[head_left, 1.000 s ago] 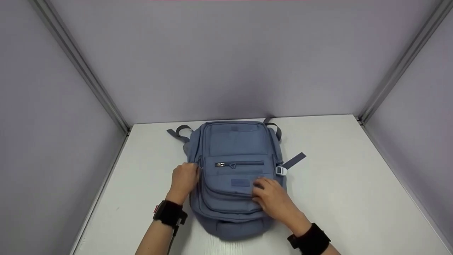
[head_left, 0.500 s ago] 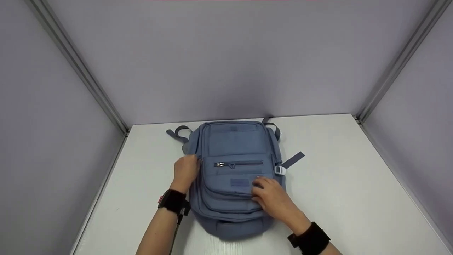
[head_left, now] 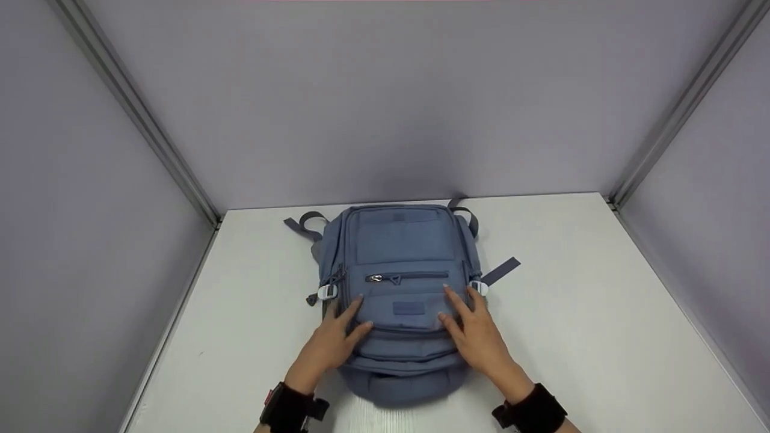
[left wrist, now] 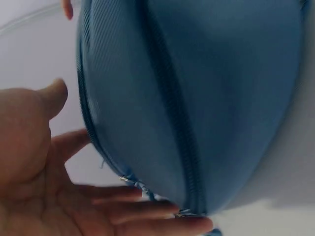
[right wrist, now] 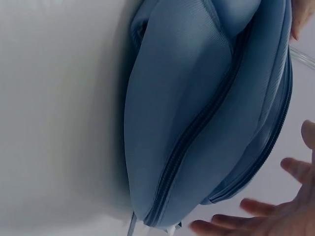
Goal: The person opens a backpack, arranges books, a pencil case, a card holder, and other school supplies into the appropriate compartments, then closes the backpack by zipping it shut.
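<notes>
A blue backpack (head_left: 402, 237) lies front side up on the white table, its top toward the back wall. My left hand (head_left: 329, 343) rests at the bag's left side, fingers spread over the front pocket's edge. In the left wrist view, that hand's fingertips (left wrist: 197, 225) lie along the zipper ends at the bag's side. Over the right edge of the front pocket is my right hand (head_left: 479, 337), fingers spread and fairly straight. The right wrist view shows those fingers (right wrist: 256, 206) beside the bag's zipped side. Neither hand grips anything.
White buckles (head_left: 328, 292) sit on both sides of the bag. A loose strap end (head_left: 502, 271) sticks out at right, and a looped strap (head_left: 307, 224) lies at upper left. Grey panels (head_left: 397, 108) enclose the white table (head_left: 589, 313) at the back and sides.
My left hand has come off the bag's left side zipper, moved down toward me and spread its fingers, uncovering the left buckle. My right hand's fingers have straightened and spread, shifting slightly right.
</notes>
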The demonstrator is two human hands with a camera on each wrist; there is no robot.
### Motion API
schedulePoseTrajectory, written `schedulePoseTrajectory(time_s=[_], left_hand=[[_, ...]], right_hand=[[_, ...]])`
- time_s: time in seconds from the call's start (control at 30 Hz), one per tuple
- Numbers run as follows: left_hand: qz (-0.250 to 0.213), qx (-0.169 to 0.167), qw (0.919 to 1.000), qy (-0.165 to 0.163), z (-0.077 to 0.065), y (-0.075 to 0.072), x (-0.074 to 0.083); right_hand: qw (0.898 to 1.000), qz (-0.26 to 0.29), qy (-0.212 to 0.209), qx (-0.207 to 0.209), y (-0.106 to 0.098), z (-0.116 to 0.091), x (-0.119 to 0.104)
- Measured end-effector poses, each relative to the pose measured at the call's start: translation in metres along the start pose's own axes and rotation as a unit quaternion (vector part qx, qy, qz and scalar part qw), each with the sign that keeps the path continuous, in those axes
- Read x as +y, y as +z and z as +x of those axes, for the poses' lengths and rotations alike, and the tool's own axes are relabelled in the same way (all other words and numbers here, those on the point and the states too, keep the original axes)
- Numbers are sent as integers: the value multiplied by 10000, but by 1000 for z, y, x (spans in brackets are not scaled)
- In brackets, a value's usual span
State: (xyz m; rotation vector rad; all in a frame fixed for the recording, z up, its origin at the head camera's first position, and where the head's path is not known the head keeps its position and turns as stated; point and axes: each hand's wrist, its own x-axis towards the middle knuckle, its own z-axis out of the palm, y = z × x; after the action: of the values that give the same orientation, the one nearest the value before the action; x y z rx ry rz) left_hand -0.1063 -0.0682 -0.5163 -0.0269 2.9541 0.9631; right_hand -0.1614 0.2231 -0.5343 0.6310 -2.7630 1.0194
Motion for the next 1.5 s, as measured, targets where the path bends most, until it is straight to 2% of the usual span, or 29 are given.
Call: schedulePoseTrajectory(time_s=[0.1,0.3,0.57,0.97,1.23,1.5], left_hand=[[-100,-318,9994,-10,-3,8,-3],[-192,-399,9988,188,4,17,-8],[-84,-354,9988,340,26,21,-8],[77,-472,9983,336,57,22,-5],[109,-573,9978,319,70,21,-4],[142,-550,9979,319,74,22,-2]], right_hand=[[9977,335,431,-409,4,0,3],[9930,439,741,-806,9,5,11],[9915,344,875,-904,6,26,22],[9891,191,930,-1122,3,52,39],[9911,111,840,-1023,2,61,43],[9911,37,859,-1020,3,65,47]])
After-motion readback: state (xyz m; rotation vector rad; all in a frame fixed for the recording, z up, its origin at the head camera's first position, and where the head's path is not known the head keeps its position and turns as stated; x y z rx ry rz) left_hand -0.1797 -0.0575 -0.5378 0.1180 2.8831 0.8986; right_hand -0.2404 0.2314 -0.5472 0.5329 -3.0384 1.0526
